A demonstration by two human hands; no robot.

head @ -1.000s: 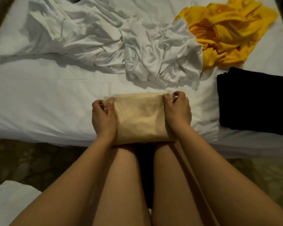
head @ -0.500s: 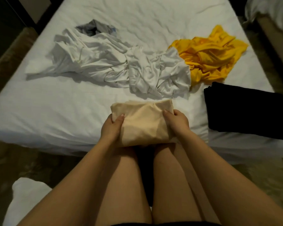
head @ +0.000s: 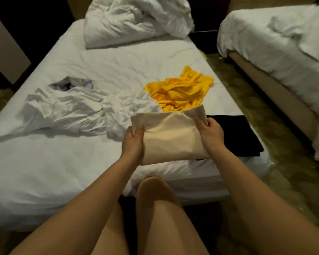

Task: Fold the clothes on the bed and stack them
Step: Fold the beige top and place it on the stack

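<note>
A folded beige garment hangs in the air above the near edge of the bed. My left hand grips its left side, thumb on top. Along its right side my right hand holds it the same way. Just right of it, partly hidden behind the beige piece, a folded black garment lies flat on the bed. A crumpled yellow garment lies behind them. Crumpled white clothes spread across the left middle, with a grey-blue piece at their back.
A bunched white duvet sits at the head of the bed. A second bed stands to the right across a strip of patterned carpet. My legs fill the foreground at the bed's foot.
The beige garment has been lifted off the bed edge and carried up and right toward the black garment. My view has pulled back and tilted up, showing the whole bed.
</note>
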